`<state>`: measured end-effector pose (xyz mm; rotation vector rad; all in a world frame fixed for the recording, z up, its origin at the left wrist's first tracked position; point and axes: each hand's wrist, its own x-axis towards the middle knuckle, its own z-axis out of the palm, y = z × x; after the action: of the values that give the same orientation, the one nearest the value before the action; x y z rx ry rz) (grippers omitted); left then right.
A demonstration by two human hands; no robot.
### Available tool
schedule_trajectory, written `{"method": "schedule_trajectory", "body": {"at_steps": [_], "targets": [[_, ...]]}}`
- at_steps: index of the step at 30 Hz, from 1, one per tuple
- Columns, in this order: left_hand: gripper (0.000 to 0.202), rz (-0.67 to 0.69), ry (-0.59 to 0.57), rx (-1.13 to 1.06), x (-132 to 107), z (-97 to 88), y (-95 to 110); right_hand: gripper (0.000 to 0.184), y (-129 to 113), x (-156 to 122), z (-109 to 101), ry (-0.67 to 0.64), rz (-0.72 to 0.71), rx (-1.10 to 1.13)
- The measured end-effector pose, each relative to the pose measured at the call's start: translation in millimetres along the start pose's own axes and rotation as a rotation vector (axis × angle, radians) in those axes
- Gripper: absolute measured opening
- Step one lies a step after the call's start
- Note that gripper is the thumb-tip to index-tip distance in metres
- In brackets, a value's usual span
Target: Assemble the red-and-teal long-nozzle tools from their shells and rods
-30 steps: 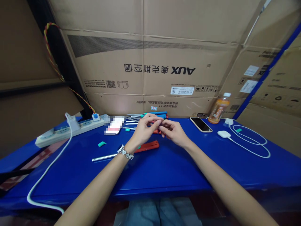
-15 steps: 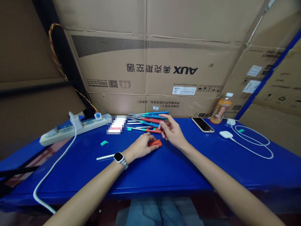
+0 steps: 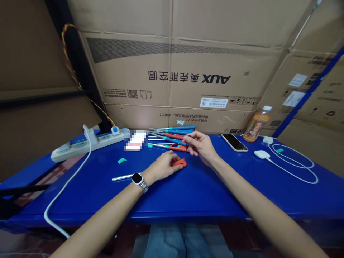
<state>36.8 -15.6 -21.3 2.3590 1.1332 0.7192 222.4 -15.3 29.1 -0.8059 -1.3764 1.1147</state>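
My left hand (image 3: pixel 163 165) is closed round an orange-red plastic lighter handle (image 3: pixel 179 163), which lies against the table. My right hand (image 3: pixel 200 146) is raised just beyond and to the right of it, thumb and fingers pinched on a thin dark wire (image 3: pixel 186 153) running up from the handle's end. Partly covered by my left forearm, a bare silver metal tube (image 3: pixel 120 177) rests on the table. Behind both hands lies a pile of long-reach lighters (image 3: pixel 174 139), blue and red with metal tubes.
A small green plastic piece (image 3: pixel 122 161) sits left of my hands. Farther left is a power strip (image 3: pixel 88 145) with a white cable. To the right are a phone (image 3: pixel 234 142), an orange drink bottle (image 3: pixel 256 125) and a white charger (image 3: pixel 262 154). Cardboard (image 3: pixel 188 53) walls the table's back.
My right hand has risen slightly and moved right, with the thin wire now showing between it and the handle. My left hand keeps hold of the handle. The view has shifted a little.
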Motion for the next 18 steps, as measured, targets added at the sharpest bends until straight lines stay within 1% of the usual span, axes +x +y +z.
{"method": "schedule_trajectory", "body": {"at_steps": [7, 12, 15, 18], "targets": [[0.034, -0.004, -0.007, 0.006, 0, 0.7, 0, 0.044, -2, -4, -6, -0.075, 0.022, 0.034], [0.033, -0.007, -0.009, 0.025, -1, -1.2, 3, 0.035, -4, 0, -10, -0.056, -0.023, -0.025], [0.033, -0.012, -0.016, 0.023, -2, -3.2, 5, 0.036, -3, 2, -11, -0.048, -0.025, -0.065], [0.033, -0.020, -0.016, 0.018, -3, -3.7, 6, 0.040, -4, 4, -9, -0.011, -0.048, -0.094]]}}
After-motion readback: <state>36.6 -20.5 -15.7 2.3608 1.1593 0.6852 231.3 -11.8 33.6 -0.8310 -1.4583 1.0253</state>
